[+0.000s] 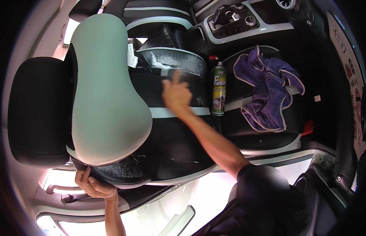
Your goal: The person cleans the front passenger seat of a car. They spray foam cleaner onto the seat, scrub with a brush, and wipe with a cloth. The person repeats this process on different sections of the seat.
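My left hand (94, 184) grips the lower side edge of a black car seat's backrest (177, 138), with the thumb on top. My right hand (177, 94), blurred, is over the middle of the backrest, index finger extended. A small dark-and-white patch (168, 72) shows at its fingertips; whether it is a held tool or part of the seat is unclear. White foam (159, 62) coats the backrest's far side bolster beyond that hand, and thinner foam (123, 168) marks the near bolster. A pale green cushion (109, 88) covers the upper backrest.
A foam cleaner spray can (219, 91) lies where backrest and seat cushion meet, beside a red cap (213, 57). A crumpled purple cloth (268, 88) rests on the seat cushion. Beyond are the gear selector (222, 14) and centre console. The headrest (39, 112) is at left.
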### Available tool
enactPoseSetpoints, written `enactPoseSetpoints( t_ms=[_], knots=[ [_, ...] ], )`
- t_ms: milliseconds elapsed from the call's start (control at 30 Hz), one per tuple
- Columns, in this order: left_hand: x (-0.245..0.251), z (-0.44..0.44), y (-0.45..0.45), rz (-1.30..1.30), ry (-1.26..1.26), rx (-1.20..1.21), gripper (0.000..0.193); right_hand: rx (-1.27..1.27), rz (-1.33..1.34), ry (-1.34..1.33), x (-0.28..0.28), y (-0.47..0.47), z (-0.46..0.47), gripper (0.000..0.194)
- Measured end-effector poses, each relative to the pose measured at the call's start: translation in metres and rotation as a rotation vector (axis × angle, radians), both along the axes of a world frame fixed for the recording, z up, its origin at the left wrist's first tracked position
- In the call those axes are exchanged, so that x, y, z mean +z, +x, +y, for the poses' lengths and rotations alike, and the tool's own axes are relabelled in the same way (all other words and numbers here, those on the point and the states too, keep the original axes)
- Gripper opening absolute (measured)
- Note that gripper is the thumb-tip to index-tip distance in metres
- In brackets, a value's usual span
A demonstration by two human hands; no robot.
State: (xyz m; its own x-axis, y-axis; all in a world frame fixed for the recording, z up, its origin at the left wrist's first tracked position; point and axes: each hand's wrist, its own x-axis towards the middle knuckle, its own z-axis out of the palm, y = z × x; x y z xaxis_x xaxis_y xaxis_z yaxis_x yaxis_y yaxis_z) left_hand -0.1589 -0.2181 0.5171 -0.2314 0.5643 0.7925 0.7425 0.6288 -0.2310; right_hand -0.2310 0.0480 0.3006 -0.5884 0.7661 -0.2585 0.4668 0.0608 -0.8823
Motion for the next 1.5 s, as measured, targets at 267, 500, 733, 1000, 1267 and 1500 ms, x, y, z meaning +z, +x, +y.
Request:
enactPoseSetpoints(
  t_ms=[267,500,733,1000,1267,1500],
  knots=[
    [0.004,-0.014,0.002,-0.037,-0.047,0.046,0.046,-0.073,0.166,0.146,-0.039,-0.015,0.009,0.072],
    [0.004,-0.017,0.002,0.01,-0.1,0.096,0.048,-0.445,0.09,-0.284,-0.052,-0.03,0.048,0.068],
    [0.003,-0.026,0.003,0.011,-0.07,0.104,0.05,-0.125,0.288,0.321,0.071,-0.062,0.039,0.073],
    [-0.008,-0.017,-0.004,0.142,-0.096,-0.036,0.04,-0.251,-0.039,-0.127,-0.109,-0.029,0.109,0.074],
    [-0.005,-0.007,-0.001,0.121,-0.032,-0.031,0.035,-0.042,0.378,0.269,0.07,-0.071,0.029,0.072],
    [-0.007,0.007,0.002,0.132,0.039,-0.002,0.034,-0.264,0.132,0.097,-0.033,-0.047,0.065,0.072]
  ],
)
